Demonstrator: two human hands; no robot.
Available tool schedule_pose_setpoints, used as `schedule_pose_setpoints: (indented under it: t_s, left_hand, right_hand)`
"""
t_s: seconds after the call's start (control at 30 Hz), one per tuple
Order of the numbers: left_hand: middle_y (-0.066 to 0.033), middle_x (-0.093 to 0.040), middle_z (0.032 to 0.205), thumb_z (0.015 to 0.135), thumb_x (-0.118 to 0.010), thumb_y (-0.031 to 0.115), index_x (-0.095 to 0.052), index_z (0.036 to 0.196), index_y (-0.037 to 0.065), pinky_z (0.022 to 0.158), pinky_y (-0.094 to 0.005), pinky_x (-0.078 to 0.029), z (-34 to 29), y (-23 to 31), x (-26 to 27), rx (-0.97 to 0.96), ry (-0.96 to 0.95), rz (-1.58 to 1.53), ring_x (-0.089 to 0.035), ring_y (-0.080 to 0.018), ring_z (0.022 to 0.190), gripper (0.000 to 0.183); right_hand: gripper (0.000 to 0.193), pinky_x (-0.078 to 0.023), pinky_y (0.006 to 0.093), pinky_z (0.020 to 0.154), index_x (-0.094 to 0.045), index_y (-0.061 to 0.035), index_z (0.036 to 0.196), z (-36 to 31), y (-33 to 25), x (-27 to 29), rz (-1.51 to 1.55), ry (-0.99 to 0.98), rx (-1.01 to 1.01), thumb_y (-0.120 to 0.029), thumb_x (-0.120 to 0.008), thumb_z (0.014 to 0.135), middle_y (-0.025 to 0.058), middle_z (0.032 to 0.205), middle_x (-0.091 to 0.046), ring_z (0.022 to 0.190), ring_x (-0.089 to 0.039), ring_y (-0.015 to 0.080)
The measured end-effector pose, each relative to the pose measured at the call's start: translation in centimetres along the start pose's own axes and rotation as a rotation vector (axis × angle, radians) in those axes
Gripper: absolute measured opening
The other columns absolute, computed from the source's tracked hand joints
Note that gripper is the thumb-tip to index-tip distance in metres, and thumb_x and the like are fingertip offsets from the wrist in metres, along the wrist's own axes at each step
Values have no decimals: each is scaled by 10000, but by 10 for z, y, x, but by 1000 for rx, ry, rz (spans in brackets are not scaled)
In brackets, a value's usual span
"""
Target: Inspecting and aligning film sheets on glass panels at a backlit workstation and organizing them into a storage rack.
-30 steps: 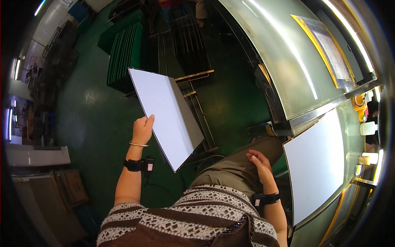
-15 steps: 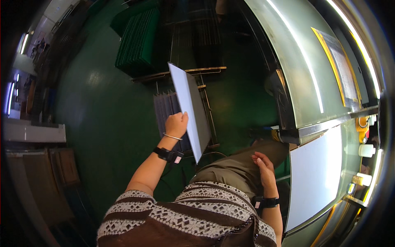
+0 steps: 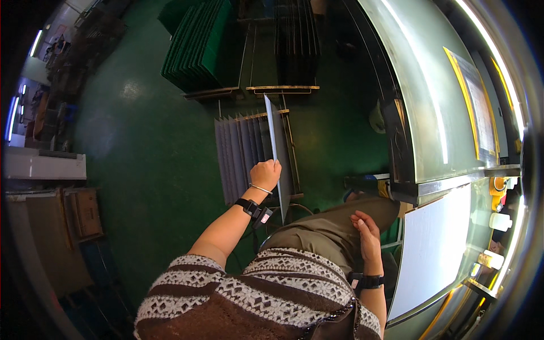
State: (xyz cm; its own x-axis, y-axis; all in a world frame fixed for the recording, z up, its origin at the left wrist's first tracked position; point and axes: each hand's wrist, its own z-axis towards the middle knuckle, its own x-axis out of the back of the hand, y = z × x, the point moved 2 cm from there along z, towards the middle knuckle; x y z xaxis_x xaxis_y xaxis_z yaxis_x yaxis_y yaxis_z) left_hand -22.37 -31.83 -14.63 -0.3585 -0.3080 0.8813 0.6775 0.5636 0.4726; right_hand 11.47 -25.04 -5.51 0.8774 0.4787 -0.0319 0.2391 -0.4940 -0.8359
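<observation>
At frame centre, the left hand point(image 3: 265, 173) grips a thin white panel point(image 3: 273, 148) held edge-on above a rack of grey panels point(image 3: 241, 154) on the green floor point(image 3: 141, 141). The right hand point(image 3: 367, 231) rests open on the person's thigh, lower right.
</observation>
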Motion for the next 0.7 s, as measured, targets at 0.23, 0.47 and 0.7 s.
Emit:
schedule_pose_setpoints:
  t_s: [0.23,0.47,0.7]
  left_hand:
    - [-217,-613,653,837,-493,286,-647,671,8,576,-472,-508,3,-3,-8,47,-48,15,-614,-390,613,358]
    - [-221,-621,675,831,-484,300,-660,694,8,594,-475,-512,13,-1,-3,51,-100,32,-624,-387,639,367]
    - [-221,-628,693,827,-480,296,-660,701,4,614,-469,-518,20,4,-3,76,-130,23,-627,-385,656,364]
  right_hand:
    - [351,-391,270,925,-503,31,1210,1,-2,-2,-10,11,-11,-160,-485,916,109,1106,-584,1030,-532,159]
    - [352,-391,268,920,-503,30,1212,2,-2,-2,-19,21,-27,-145,-479,908,117,1108,-587,1024,-533,162]
    - [348,-393,268,921,-500,33,1211,6,3,2,-23,23,-33,-138,-478,909,119,1109,-587,1033,-532,161]
